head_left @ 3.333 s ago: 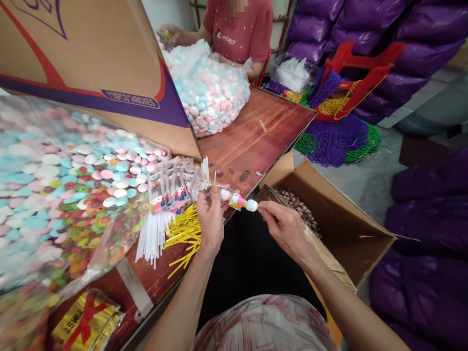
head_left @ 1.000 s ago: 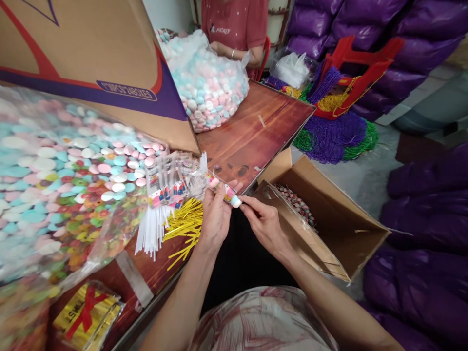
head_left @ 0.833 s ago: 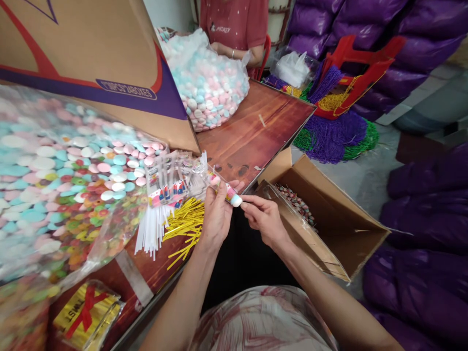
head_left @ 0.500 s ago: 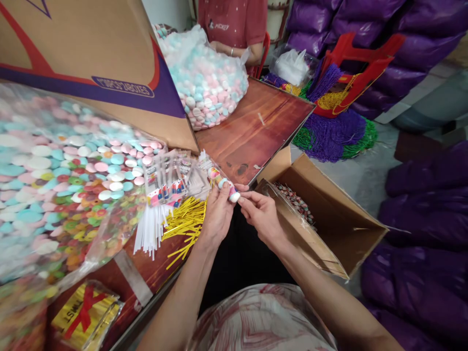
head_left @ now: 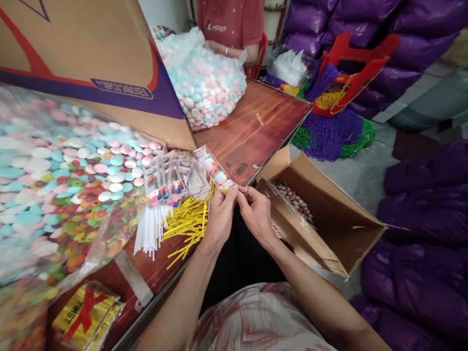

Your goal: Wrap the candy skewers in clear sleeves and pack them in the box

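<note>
A small clear bag of candies point(head_left: 215, 169) in pink, white and blue points away from me over the table edge. My left hand point(head_left: 220, 214) is closed around its near end. My right hand point(head_left: 255, 209) pinches at the same end, its fingertips touching the left thumb; the gathered end between them is hidden. Beside my left hand lie gold twist ties point(head_left: 185, 219), one standing up close to the fingers. White sticks point(head_left: 149, 226) and a pile of flat printed bags point(head_left: 164, 180) lie further left.
Loose candies point(head_left: 91, 195) on plastic cover the table's left. A large carton point(head_left: 91, 44) stands behind them. Past it sit a big candy bag point(head_left: 208, 92) and a person in a red shirt point(head_left: 232, 22). An open carton point(head_left: 329, 214) stands right, near purple sacks point(head_left: 420, 282).
The candy bag has tipped further away from me, its near end now inside my fingers. My right hand has drawn in against my left, fingers curled more tightly.
</note>
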The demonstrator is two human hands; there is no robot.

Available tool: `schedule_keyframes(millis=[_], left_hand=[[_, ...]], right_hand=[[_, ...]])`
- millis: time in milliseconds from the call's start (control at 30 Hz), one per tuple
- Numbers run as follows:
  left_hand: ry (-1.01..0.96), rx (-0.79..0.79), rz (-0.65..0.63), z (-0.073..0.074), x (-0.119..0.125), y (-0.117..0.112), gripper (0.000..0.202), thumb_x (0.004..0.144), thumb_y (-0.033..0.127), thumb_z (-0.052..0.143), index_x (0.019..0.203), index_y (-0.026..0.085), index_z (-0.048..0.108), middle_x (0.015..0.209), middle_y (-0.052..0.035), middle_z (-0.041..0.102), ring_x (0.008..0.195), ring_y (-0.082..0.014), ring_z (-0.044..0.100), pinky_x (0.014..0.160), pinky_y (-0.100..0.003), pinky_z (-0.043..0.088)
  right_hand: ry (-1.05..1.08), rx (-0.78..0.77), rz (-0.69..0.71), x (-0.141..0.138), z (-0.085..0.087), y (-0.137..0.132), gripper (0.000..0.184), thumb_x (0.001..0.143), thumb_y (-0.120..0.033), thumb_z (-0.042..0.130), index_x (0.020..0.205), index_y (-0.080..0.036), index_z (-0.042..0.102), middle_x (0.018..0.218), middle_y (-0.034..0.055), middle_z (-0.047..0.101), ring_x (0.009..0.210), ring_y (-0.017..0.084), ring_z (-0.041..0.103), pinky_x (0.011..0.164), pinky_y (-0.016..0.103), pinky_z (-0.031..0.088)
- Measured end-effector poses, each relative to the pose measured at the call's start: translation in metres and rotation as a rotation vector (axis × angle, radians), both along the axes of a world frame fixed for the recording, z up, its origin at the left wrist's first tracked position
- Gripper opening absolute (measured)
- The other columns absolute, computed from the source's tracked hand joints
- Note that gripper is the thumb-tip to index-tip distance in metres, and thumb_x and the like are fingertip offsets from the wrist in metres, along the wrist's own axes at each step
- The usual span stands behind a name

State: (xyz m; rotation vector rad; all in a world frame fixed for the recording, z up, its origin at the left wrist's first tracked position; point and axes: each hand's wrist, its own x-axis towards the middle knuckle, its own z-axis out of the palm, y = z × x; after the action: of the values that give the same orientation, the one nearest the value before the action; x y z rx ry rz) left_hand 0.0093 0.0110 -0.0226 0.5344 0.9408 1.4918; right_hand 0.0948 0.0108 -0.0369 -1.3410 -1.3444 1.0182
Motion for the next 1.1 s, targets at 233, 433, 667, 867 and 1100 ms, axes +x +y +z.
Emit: schedule_keyframes(millis=[233, 433, 667, 867, 1100], left_hand=[[-0.035, -0.026, -0.021, 0.005, -0.010, 0.005, 0.027, 0.086, 0.043, 0.067, 0.084, 0.016, 0.063, 0.081, -0.0053, 0.070, 0.094, -0.0208, 0.070, 0.089, -0.036, 0.053], [0.023, -0.081, -0.032, -0.003, -0.002, -0.002, 0.031, 0.084, 0.048, 0.069, 0.091, 0.018, 0.063, 0.093, -0.0058, 0.071, 0.099, -0.0200, 0.068, 0.092, -0.035, 0.053], [0.327, -0.036, -0.018, -0.006, -0.015, -0.010, 0.029, 0.085, 0.048, 0.067, 0.097, 0.021, 0.065, 0.091, -0.0043, 0.071, 0.080, -0.0179, 0.070, 0.076, -0.032, 0.056], [0.576, 0.065, 0.092, -0.005, -0.020, -0.009, 0.013, 0.084, 0.033, 0.070, 0.090, 0.022, 0.070, 0.086, -0.0028, 0.070, 0.075, -0.0173, 0.067, 0.073, -0.028, 0.053], [0.719, 0.113, 0.150, -0.011, -0.020, -0.009, 0.011, 0.090, 0.031, 0.060, 0.090, 0.022, 0.068, 0.081, -0.0009, 0.066, 0.071, -0.0155, 0.062, 0.070, -0.026, 0.047]], right_hand=[[-0.247, 0.082, 0.142, 0.011, 0.008, -0.019, 0.028, 0.095, -0.036, 0.052, 0.077, -0.019, 0.064, 0.060, -0.0039, 0.054, 0.053, 0.010, 0.044, 0.055, 0.023, 0.036], [-0.153, 0.146, 0.059, 0.000, 0.006, -0.017, 0.023, 0.098, -0.031, 0.047, 0.094, -0.020, 0.067, 0.091, 0.0052, 0.072, 0.071, 0.015, 0.064, 0.068, 0.026, 0.047], [-0.135, 0.138, 0.002, 0.004, 0.003, -0.010, 0.031, 0.098, -0.037, 0.048, 0.077, -0.019, 0.061, 0.065, -0.0024, 0.056, 0.059, 0.010, 0.048, 0.059, 0.022, 0.040], [-0.136, 0.110, 0.023, 0.008, 0.005, -0.013, 0.032, 0.098, -0.037, 0.048, 0.076, -0.018, 0.060, 0.064, -0.0039, 0.051, 0.057, 0.009, 0.042, 0.058, 0.023, 0.036], [-0.038, 0.062, 0.058, 0.008, 0.007, -0.016, 0.029, 0.097, -0.037, 0.049, 0.077, -0.018, 0.060, 0.063, -0.0040, 0.048, 0.057, 0.010, 0.039, 0.055, 0.023, 0.034]])
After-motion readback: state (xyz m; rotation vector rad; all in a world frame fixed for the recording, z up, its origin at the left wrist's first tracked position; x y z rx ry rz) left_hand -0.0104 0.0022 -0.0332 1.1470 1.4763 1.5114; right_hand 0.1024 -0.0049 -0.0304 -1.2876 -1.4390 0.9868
